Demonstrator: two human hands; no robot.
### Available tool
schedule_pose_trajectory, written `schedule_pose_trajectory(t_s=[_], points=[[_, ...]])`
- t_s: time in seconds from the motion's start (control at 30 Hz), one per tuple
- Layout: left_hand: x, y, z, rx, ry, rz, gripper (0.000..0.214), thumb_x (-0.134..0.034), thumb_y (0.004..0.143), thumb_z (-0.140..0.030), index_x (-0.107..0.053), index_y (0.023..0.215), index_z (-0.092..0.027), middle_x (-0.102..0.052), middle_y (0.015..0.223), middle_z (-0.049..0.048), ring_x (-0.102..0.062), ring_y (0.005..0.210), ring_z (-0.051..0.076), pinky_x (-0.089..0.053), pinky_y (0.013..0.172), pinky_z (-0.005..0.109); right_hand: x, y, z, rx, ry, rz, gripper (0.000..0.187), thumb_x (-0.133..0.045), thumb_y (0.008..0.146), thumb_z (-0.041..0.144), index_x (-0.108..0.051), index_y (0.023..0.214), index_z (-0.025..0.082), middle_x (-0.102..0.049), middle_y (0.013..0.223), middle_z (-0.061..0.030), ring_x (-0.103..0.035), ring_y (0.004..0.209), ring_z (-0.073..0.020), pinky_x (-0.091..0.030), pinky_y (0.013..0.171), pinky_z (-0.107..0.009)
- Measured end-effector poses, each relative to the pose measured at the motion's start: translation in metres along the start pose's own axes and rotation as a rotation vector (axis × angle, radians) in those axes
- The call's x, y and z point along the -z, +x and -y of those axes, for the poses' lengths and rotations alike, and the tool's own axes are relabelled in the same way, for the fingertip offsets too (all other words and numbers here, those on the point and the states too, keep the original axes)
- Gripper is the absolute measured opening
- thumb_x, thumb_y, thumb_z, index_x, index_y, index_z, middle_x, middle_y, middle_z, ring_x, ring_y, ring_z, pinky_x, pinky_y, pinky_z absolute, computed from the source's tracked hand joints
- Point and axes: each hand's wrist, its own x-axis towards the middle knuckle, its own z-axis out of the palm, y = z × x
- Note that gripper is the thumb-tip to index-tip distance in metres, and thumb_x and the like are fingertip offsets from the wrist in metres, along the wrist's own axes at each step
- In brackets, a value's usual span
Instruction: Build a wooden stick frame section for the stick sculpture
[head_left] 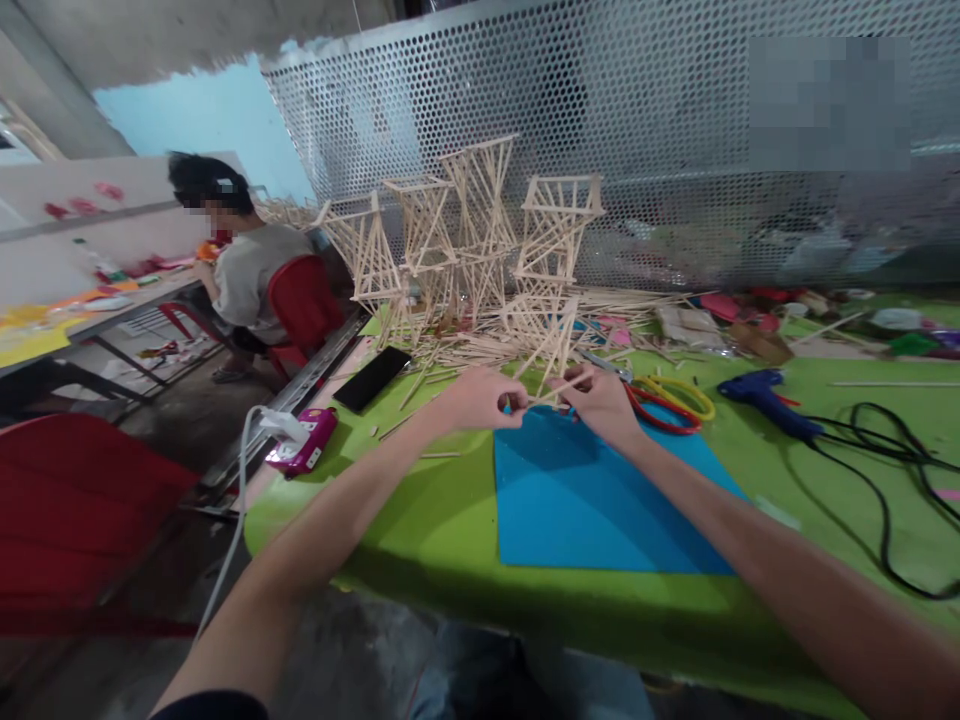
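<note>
1. Your left hand [480, 400] and your right hand [602, 402] meet just above the far edge of the blue sheet [600, 500], which lies flat on the green table [420, 510].
2. Between the two hands you hold a few thin sticks [553, 388]. They run across from the left fingertips to the right fingertips, a little tilted.
3. The fingers of both hands are curled narrow and pinch the ends of the sticks. The thumbs press from the near side.
4. How many sticks are in the pinch is hard to tell, because the loose pile of sticks [480, 345] lies directly behind them and has the same colour.
5. The fingertips of the right hand are partly hidden behind its own knuckles.
6. Behind the pile stand several stick towers [480, 230], in front of a metal panel with holes [675, 120].
7. Just to the right of your right hand lie scissors [667, 405] with red and yellow handles, and further right a blue glue gun [765, 398] with a black cable [885, 500], which the picture edge cuts off.
8. On the left, a black phone [373, 378] lies near the table edge. Another person [247, 270] sits well apart.
</note>
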Motion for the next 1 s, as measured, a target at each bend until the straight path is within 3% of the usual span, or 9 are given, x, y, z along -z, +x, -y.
schedule_pose_trajectory(t_s=[0.1,0.23,0.37,0.53,0.6,0.7,0.87,1.0], points=[[0.027,-0.010,0.016,0.011,0.140,0.128,0.014,-0.068,0.084,-0.031,-0.079,0.089,-0.024,-0.079,0.086,0.0003,-0.069,0.080,0.016,-0.047,0.077,0.029,0.004,0.005,-0.003,0.011,0.021,-0.036,0.043,-0.080,0.079,0.060,-0.066,0.090,0.021,-0.072,0.071,-0.0047,-0.067,0.053,-0.0206,-0.048,0.038,-0.028],[0.054,-0.022,0.048,0.175,0.240,0.230,0.020,-0.070,0.084,-0.036,-0.082,0.093,-0.024,-0.082,0.095,0.0028,-0.070,0.082,0.018,-0.046,0.072,0.027,0.013,0.008,-0.002,0.106,-0.019,-0.136,0.046,-0.080,0.079,0.064,-0.066,0.087,0.020,-0.070,0.070,-0.0049,-0.065,0.058,-0.0198,-0.055,0.048,-0.030],[0.046,-0.018,0.052,0.169,0.309,-0.039,0.037,-0.060,0.098,-0.051,-0.083,0.112,-0.025,-0.083,0.106,0.0039,-0.074,0.085,0.019,-0.052,0.078,0.029,0.014,0.004,0.004,0.159,-0.059,-0.141,0.049,-0.080,0.079,0.066,-0.067,0.087,0.020,-0.070,0.069,-0.0051,-0.063,0.057,-0.0192,-0.054,0.049,-0.030],[0.006,0.001,0.022,-0.031,0.176,-0.432,0.046,-0.065,0.099,-0.057,-0.079,0.126,-0.023,-0.080,0.125,0.0093,-0.077,0.082,0.019,-0.061,0.080,0.033,0.004,-0.006,0.009,0.190,-0.063,-0.120,0.047,-0.081,0.079,0.065,-0.064,0.083,0.022,-0.072,0.070,-0.0045,-0.066,0.053,-0.0195,-0.051,0.047,-0.030],[-0.005,0.005,0.016,-0.058,0.168,-0.506,0.043,-0.066,0.100,-0.054,-0.078,0.127,-0.023,-0.079,0.126,0.0093,-0.079,0.091,0.021,-0.063,0.083,0.034,0.001,-0.009,0.010,0.203,-0.072,-0.110,0.047,-0.082,0.078,0.065,-0.063,0.081,0.022,-0.073,0.069,-0.0043,-0.067,0.052,-0.0200,-0.051,0.049,-0.031],[-0.011,0.007,0.017,-0.054,0.185,-0.534,0.030,-0.063,0.104,-0.042,-0.082,0.116,-0.022,-0.083,0.115,0.0067,-0.080,0.103,0.023,-0.063,0.089,0.035,0.000,-0.013,0.014,0.210,-0.098,-0.101,0.048,-0.081,0.078,0.067,-0.063,0.083,0.022,-0.075,0.071,-0.0054,-0.070,0.056,-0.0218,-0.052,0.053,-0.032],[-0.009,0.006,0.032,-0.015,0.074,-0.552,0.023,-0.066,0.103,-0.033,-0.083,0.113,-0.021,-0.084,0.109,0.0062,-0.081,0.092,0.021,-0.063,0.086,0.032,0.005,-0.017,0.021,0.246,-0.211,-0.065,0.043,-0.075,0.085,0.065,-0.067,0.088,0.023,-0.076,0.072,-0.0050,-0.071,0.061,-0.0232,-0.051,0.056,-0.033],[-0.011,0.006,0.044,-0.037,0.047,-0.587,0.020,-0.068,0.101,-0.029,-0.083,0.111,-0.019,-0.084,0.103,0.0067,-0.080,0.083,0.019,-0.062,0.082,0.030,0.020,-0.015,0.024,0.426,-0.228,-0.252,0.033,-0.072,0.093,0.056,-0.067,0.101,0.024,-0.076,0.080,-0.0039,-0.068,0.063,-0.0199,-0.052,0.059,-0.032]])
